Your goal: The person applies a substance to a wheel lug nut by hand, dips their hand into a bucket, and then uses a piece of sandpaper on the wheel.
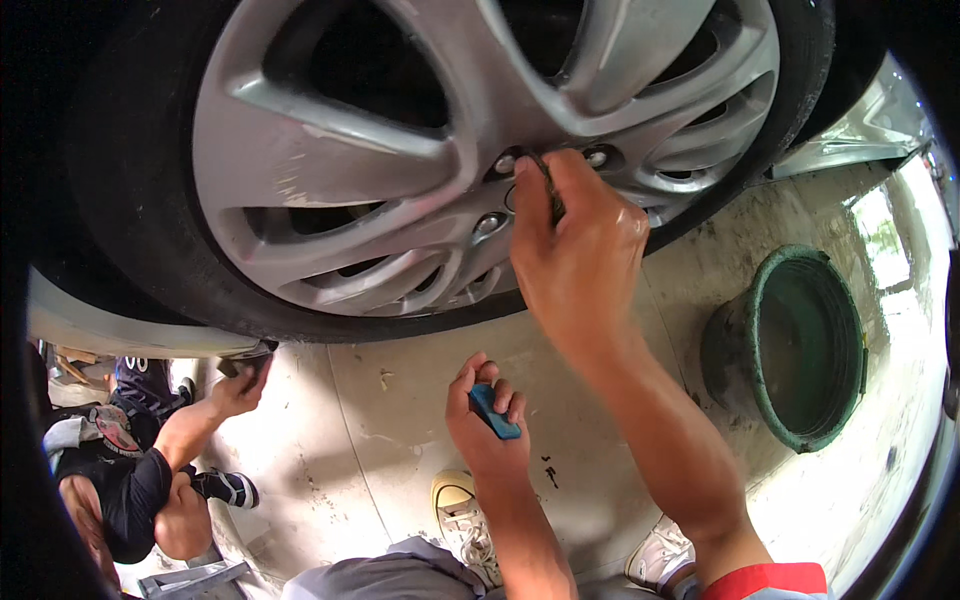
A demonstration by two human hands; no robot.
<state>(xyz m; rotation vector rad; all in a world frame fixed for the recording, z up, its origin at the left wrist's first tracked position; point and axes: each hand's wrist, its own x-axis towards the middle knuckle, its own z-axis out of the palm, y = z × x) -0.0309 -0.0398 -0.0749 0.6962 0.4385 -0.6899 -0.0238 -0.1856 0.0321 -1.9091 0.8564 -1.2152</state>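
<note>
While the right hand (585, 245) pinches a thin dark piece (552, 190) near the center of the silver wheel (500, 115), the left hand (488, 440) grips a blue block (494, 410) lower down, apart from the wheel.

Head view. Right hand: narrow pinch, thumb and forefinger closed on the piece, back of the hand toward the camera. Piece is seen nearly edge-on, between two lug bolts (505, 163); can't tell its material. Fingertips partly hidden, so exact contact with the wheel is unclear. Left hand: palm up, fingers curled over the block, over the tiled floor (350, 425) and below the tire (130, 200).

Wheel fills the upper part of the view, mounted, tire around it. Pale scuffs on the left spoke.

Green bucket (727, 355) on the floor, right of the right forearm; interior dark, contents hard to make out. Wearer's light shoes (470, 525) at the lower edge, one each side of the left forearm; red sleeve edge (765, 580) on the right arm.

Far left: a co-worker in a dark shirt (125, 500), low down, one hand (240, 392) raised to the lower edge of the car body (130, 322), fingers around a small dark object, too small to identify.
</note>
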